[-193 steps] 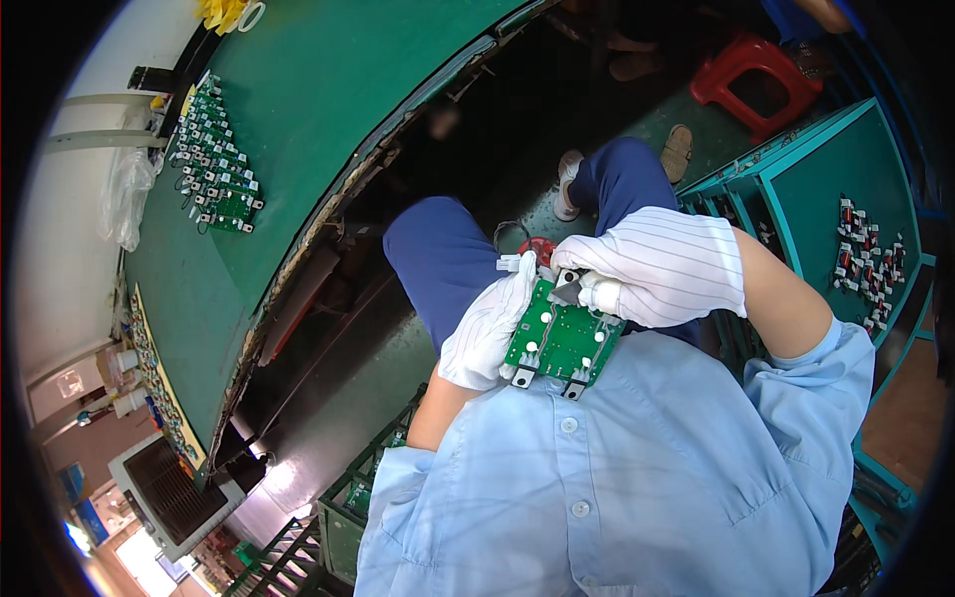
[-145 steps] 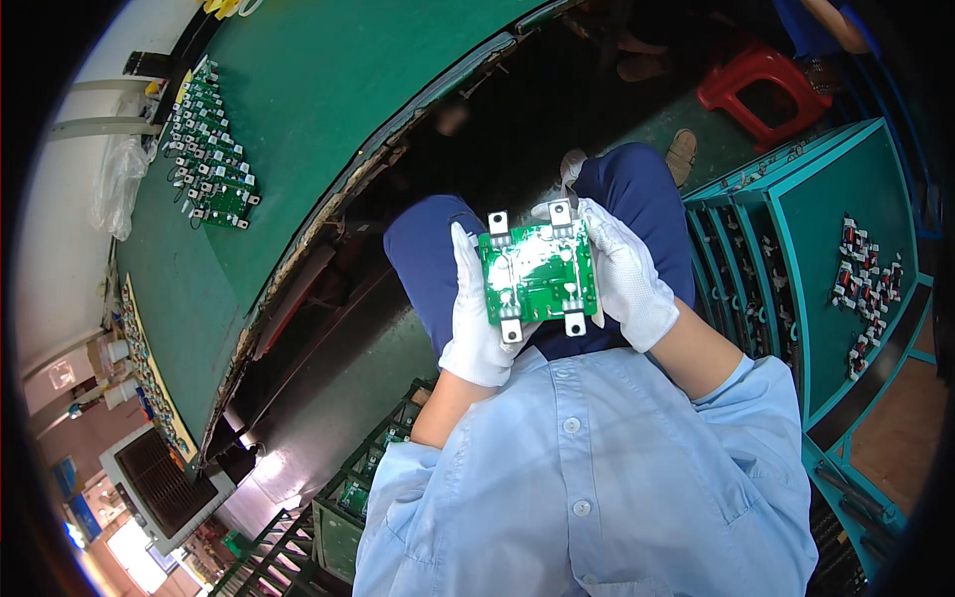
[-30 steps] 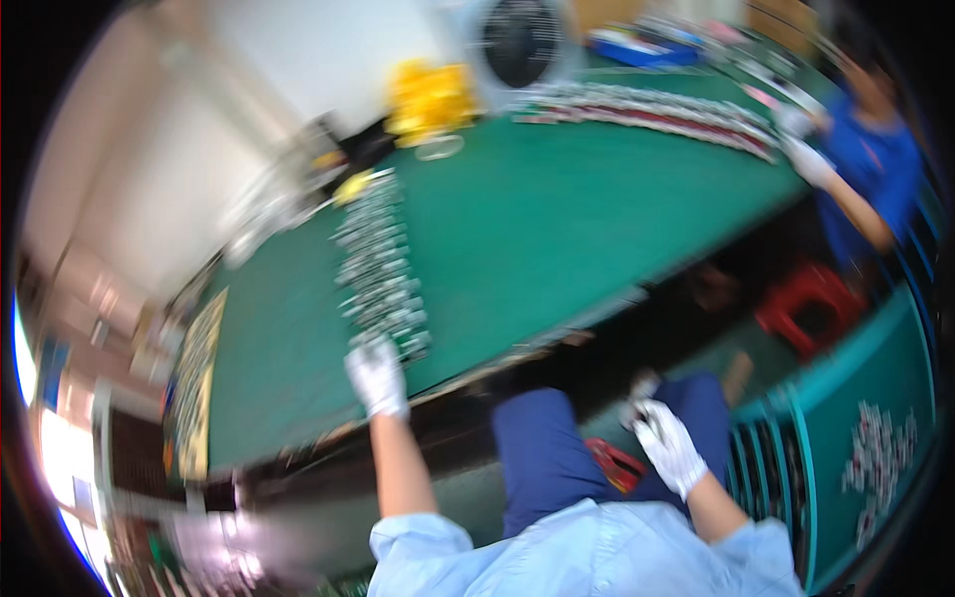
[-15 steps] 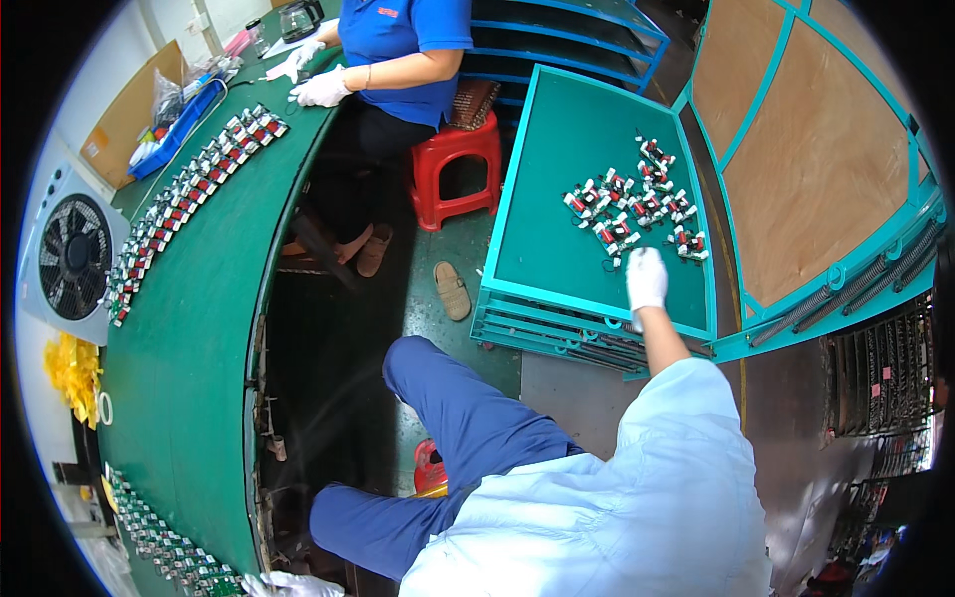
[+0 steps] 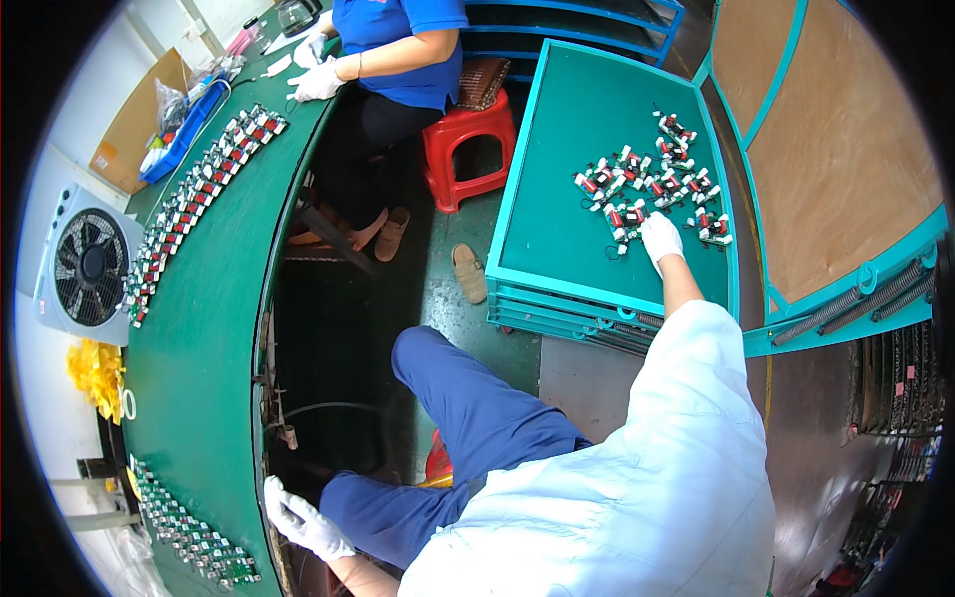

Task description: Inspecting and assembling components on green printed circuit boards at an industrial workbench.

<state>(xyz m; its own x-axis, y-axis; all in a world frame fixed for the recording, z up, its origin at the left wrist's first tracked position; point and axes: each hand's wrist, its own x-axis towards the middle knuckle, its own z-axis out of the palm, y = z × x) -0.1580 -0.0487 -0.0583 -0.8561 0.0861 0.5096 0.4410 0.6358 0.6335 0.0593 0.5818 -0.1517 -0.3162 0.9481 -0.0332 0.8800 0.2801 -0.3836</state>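
My right hand (image 5: 660, 239), in a white glove, reaches over the green tray surface (image 5: 557, 129) at the lower edge of a cluster of small circuit boards (image 5: 622, 217) with red and white parts. Its fingertips are beside or on the nearest board; the back of the hand hides them, so I cannot tell whether they grip it. At the lower left my left hand (image 5: 306, 522), also gloved in white, hovers by the front edge of the green workbench (image 5: 189, 398). Its fingers are loosely bent and apart, with nothing visible in them.
Along the bench stand a curved row of similar boards (image 5: 199, 194) and, nearer, rows of green boards (image 5: 194, 532). A fan (image 5: 92, 267) is at the left. Another person in blue (image 5: 403, 60) sits by a red stool (image 5: 468, 164). A teal-framed wooden panel (image 5: 846, 149) flanks the tray.
My right hand has moved forward to the edge of the board cluster. My left hand has lifted away from the green boards, toward me. The whole view has shifted slightly.
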